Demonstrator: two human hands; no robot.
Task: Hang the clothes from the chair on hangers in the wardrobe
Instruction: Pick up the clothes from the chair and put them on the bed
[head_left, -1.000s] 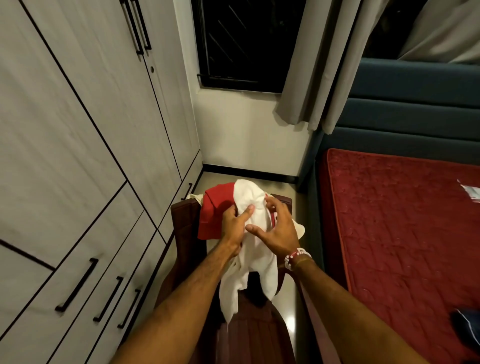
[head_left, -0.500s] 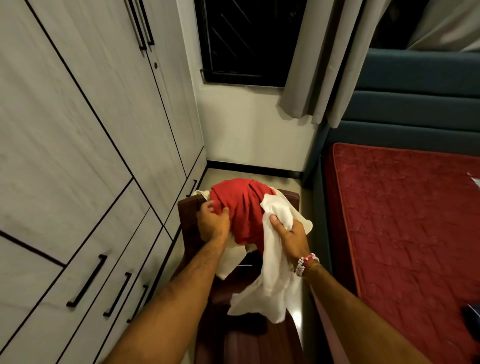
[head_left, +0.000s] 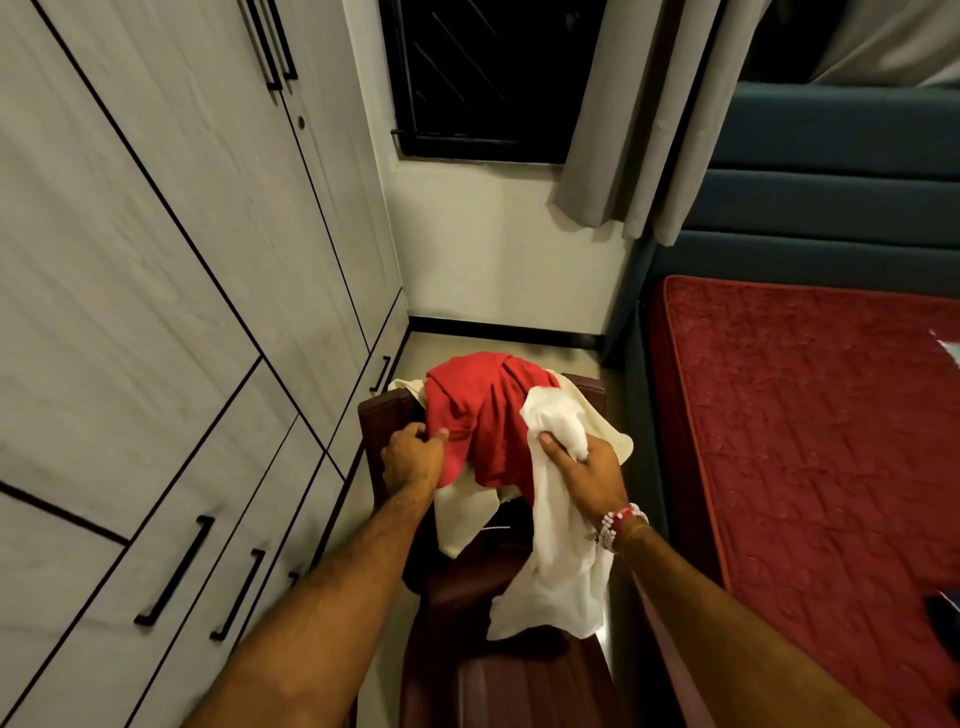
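Observation:
A dark brown chair (head_left: 382, 410) stands below me with clothes heaped over its back. On top lies a red garment (head_left: 483, 410), with a cream garment (head_left: 597, 415) under it. My right hand (head_left: 582, 473) grips a white garment (head_left: 561, 561), which hangs down over the seat. My left hand (head_left: 415, 460) pinches the lower left edge of the red garment. The wardrobe (head_left: 171, 291) fills the left side, its doors closed. No hangers are in view.
A bed with a red quilted cover (head_left: 810, 452) and blue headboard (head_left: 831, 208) lies to the right. Grey curtains (head_left: 639, 119) hang beside a dark window (head_left: 478, 78). Drawers with black handles (head_left: 174, 569) line the wardrobe's lower part. A narrow floor strip runs beside the chair.
My right hand pulled the white garment off the pile toward the right, uncovering the red one. My left hand let go of the white garment and moved to the red garment's edge.

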